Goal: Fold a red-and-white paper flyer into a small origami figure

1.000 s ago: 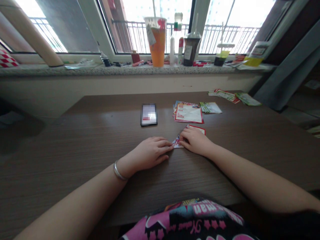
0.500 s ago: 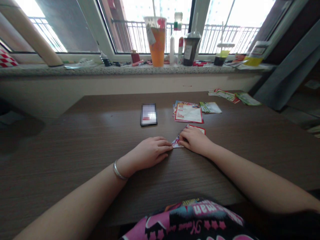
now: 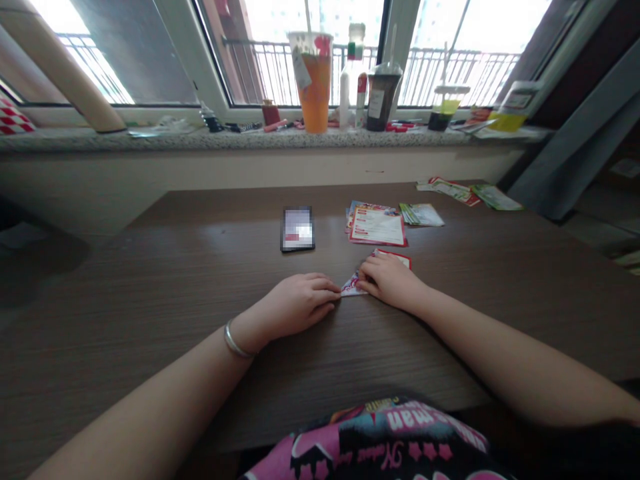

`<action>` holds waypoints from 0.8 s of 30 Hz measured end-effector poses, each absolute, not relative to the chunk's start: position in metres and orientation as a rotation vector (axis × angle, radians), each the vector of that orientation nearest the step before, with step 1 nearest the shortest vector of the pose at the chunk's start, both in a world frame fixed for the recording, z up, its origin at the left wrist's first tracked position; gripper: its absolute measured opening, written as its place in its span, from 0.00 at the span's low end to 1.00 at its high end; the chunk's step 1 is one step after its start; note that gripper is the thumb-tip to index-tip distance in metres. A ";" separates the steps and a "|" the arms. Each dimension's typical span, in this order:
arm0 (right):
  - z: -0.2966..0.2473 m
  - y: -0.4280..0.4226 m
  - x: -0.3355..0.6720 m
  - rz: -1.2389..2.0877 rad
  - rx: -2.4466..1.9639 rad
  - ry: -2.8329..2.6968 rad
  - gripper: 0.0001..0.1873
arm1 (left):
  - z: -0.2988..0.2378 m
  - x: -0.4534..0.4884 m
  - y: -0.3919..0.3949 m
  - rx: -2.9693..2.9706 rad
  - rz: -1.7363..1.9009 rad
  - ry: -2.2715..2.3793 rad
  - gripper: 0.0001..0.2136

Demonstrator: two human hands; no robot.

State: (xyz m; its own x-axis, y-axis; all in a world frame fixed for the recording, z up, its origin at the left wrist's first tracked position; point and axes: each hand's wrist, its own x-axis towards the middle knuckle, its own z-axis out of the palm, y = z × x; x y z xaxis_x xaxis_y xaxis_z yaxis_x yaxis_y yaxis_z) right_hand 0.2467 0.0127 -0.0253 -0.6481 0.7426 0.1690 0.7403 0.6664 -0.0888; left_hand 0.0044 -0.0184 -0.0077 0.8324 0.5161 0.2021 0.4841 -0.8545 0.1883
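Observation:
A folded paper sheet (image 3: 351, 287) with a colourful print and a red-edged white back (image 3: 404, 260) lies flat on the wooden table (image 3: 175, 280). My right hand (image 3: 390, 280) rests over its middle with curled fingers pressed down on it, hiding much of the paper. At the sheet's pointed left corner is my left hand (image 3: 305, 303), fingers stretched out close together and the fingertips touching the tip. A silver bangle (image 3: 235, 340) circles my left wrist.
Beyond my hands lie a phone-like device (image 3: 298, 230), a stack of printed sheets (image 3: 377, 225) and several green-edged papers (image 3: 424, 215). More leaflets (image 3: 453, 191) sit at the back right. The windowsill (image 3: 225, 139) holds an orange drink (image 3: 315, 93), a dark drink (image 3: 383, 100) and bottles.
My left fingertips have slid slightly left, showing a little more of the paper's pointed corner. My right hand stays in place on the sheet.

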 end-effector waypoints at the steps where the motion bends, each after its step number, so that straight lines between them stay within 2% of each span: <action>1: -0.026 0.013 0.247 0.019 -1.210 -2.692 0.11 | -0.007 0.004 -0.018 2.868 0.376 0.800 0.13; 8: -0.027 0.012 0.247 0.018 -1.225 -2.681 0.11 | -0.011 0.003 -0.015 2.732 0.440 0.834 0.11; 15: -0.016 0.005 0.245 -0.124 -1.184 -2.724 0.15 | -0.021 0.012 -0.015 2.686 0.527 1.052 0.06; 24: -0.007 -0.008 0.234 -0.279 -1.056 -2.741 0.15 | -0.026 0.016 -0.014 2.733 0.583 1.018 0.03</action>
